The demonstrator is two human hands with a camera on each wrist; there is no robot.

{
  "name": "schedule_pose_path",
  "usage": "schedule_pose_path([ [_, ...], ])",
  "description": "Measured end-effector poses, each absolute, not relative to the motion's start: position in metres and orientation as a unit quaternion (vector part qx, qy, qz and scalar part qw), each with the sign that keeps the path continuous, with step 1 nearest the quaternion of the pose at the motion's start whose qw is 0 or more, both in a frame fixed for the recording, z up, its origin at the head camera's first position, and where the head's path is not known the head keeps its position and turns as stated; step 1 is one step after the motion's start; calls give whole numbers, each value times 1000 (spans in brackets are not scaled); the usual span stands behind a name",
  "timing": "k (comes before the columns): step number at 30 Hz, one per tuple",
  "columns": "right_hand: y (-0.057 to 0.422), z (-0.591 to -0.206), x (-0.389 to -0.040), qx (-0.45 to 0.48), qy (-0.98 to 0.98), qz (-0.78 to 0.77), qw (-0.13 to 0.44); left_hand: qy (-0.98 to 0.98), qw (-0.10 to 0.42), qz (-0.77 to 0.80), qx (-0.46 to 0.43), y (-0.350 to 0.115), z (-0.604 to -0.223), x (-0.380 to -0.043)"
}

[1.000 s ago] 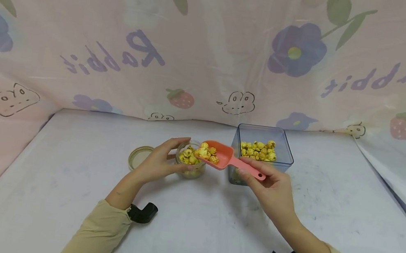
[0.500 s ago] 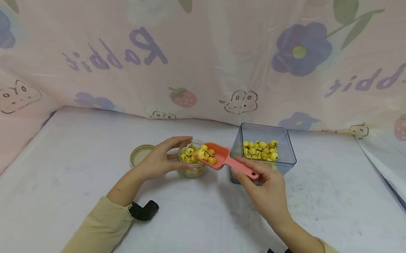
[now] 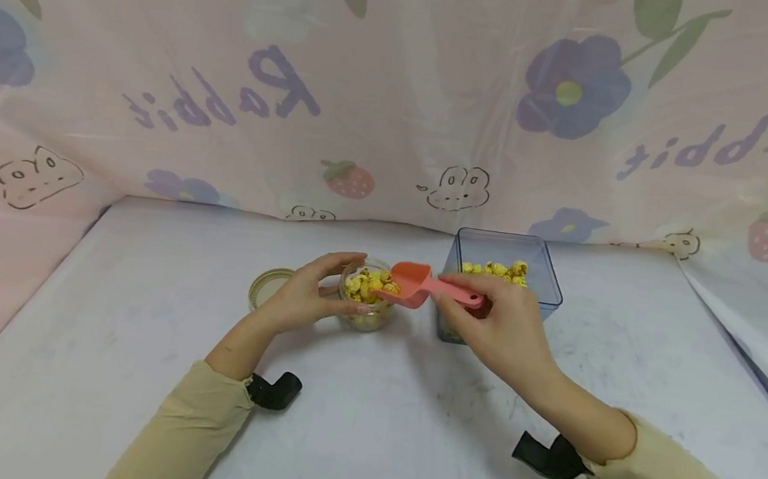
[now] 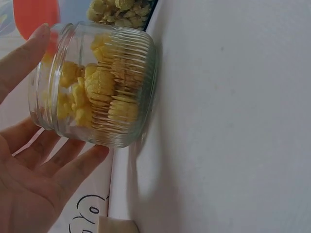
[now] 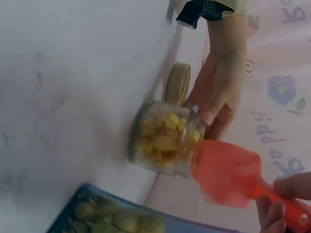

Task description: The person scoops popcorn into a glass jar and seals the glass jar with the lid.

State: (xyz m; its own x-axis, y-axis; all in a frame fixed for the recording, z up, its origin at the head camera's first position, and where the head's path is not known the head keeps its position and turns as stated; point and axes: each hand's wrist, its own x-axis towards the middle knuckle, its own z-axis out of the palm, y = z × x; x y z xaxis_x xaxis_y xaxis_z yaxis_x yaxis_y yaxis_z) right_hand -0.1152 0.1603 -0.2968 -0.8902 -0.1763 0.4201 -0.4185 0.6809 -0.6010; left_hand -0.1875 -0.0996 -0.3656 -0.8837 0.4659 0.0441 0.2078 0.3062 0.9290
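My left hand (image 3: 300,297) holds a small glass jar (image 3: 366,320) on the table, thumb on the near side and fingers about the far side. Yellow popcorn (image 4: 99,85) shows through the jar's ribbed wall in the left wrist view. With its handle pinched in my right hand (image 3: 504,326), a coral-pink scoop (image 3: 411,283) tilts down at the jar's mouth. Most of its bowl looks bare, with popcorn by its lip. In the right wrist view, the scoop's underside (image 5: 226,174) overlaps the jar's rim, and part of the left hand is hidden behind the jar.
A clear bluish square bin (image 3: 495,248) with more popcorn stands behind the right hand, partly hidden by it. The round gold-rimmed lid (image 3: 260,283) lies left of the jar, partly behind the left hand. A printed curtain (image 3: 398,100) borders the white table.
The scoop has moved a little left and tipped at the jar, and its popcorn has gone into the jar. The right hand has turned with it. The left hand keeps its hold.
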Motion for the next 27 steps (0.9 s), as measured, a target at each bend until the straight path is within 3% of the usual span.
schedule_pose_path([
  [10, 164, -284, -118, 164, -903, 357, 173, 803, 118, 547, 205, -98, -364, -189],
  [18, 177, -300, -115, 207, -828, 476, 214, 802, 128, 546, 205, -99, -362, -186],
  [27, 196, -303, -113, 164, -765, 602, 161, 827, 95, 500, 240, -93, -357, -183],
])
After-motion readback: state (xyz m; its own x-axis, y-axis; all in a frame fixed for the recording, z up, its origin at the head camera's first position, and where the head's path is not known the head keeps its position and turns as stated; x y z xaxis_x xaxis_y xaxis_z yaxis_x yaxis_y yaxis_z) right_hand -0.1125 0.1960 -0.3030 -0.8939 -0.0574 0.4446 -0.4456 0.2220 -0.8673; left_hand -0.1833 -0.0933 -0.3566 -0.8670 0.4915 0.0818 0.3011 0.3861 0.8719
